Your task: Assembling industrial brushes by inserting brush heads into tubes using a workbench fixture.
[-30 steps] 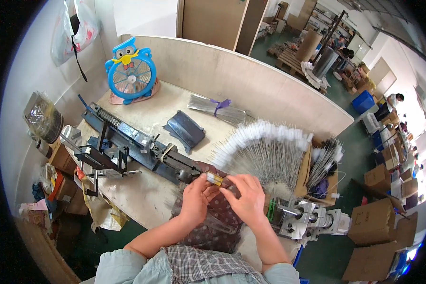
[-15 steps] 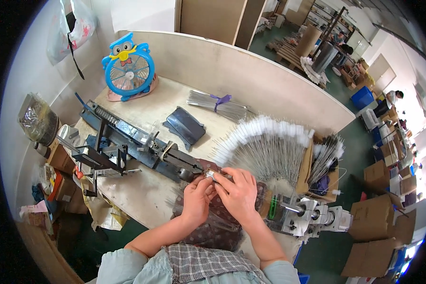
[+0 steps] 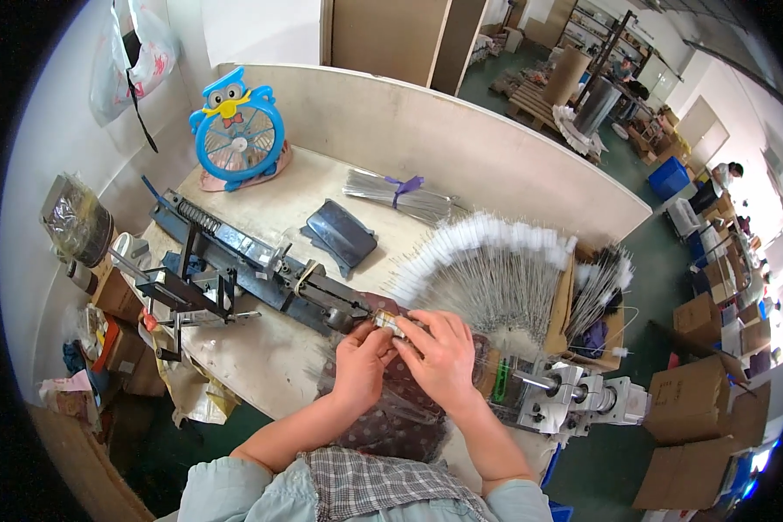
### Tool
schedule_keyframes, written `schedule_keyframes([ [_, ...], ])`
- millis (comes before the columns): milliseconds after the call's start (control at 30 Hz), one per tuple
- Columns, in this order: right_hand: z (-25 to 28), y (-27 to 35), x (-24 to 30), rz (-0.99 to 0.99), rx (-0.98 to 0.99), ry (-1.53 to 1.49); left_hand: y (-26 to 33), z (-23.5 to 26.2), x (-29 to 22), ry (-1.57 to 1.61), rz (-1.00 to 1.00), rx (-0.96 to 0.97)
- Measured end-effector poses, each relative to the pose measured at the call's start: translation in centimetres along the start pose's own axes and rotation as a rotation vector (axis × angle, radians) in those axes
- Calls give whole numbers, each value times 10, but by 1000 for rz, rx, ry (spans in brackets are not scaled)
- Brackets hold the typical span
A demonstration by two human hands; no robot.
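My left hand (image 3: 362,358) and my right hand (image 3: 439,352) meet over a dark dotted cloth (image 3: 390,396), at the near end of a long black metal bench fixture (image 3: 252,248). A small pale piece with a yellowish edge (image 3: 386,323) sits between their fingertips; its kind is too small to make out. The left fingers are pinched at its near side, and the right thumb and fingers close on it from the right. Just right of my hands fan out many thin wire brushes (image 3: 496,270) with white bristle tips.
A silver machine with a shaft (image 3: 574,393) stands at the right table edge. Behind it is a carton (image 3: 561,322) of more brushes. A dark pouch-like object (image 3: 341,235), a tied wire bundle (image 3: 400,193) and a blue fan (image 3: 237,139) lie farther back. A crank handle (image 3: 167,354) juts out at left.
The small pale piece shows more of its face between my fingertips, apparently turned a little. My hands stay in nearly the same place, while the view has shifted slightly.
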State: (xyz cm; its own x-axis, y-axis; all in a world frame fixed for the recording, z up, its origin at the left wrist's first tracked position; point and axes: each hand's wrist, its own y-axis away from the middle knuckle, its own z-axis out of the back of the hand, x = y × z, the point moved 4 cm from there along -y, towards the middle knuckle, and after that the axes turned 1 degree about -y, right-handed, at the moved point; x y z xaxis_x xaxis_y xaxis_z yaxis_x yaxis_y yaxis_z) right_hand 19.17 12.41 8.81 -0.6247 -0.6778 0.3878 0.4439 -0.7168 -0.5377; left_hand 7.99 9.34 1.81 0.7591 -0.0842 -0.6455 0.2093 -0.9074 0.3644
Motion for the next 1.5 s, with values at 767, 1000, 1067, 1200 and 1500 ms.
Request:
schedule_keyframes([
  [767,-5,-3,7,18,-40,66,-4,9,9,121,15,-3],
  [1000,-5,1,2,13,-23,64,-2,6,6,87,-8,-15],
  [1067,-5,0,0,12,-36,35,-4,6,7,76,-3,1],
  [1200,-9,3,-3,29,-75,41,-1,4,5,94,-15,21],
  [1500,-6,1,-2,4,-53,20,-2,1,4,53,-12,14],
])
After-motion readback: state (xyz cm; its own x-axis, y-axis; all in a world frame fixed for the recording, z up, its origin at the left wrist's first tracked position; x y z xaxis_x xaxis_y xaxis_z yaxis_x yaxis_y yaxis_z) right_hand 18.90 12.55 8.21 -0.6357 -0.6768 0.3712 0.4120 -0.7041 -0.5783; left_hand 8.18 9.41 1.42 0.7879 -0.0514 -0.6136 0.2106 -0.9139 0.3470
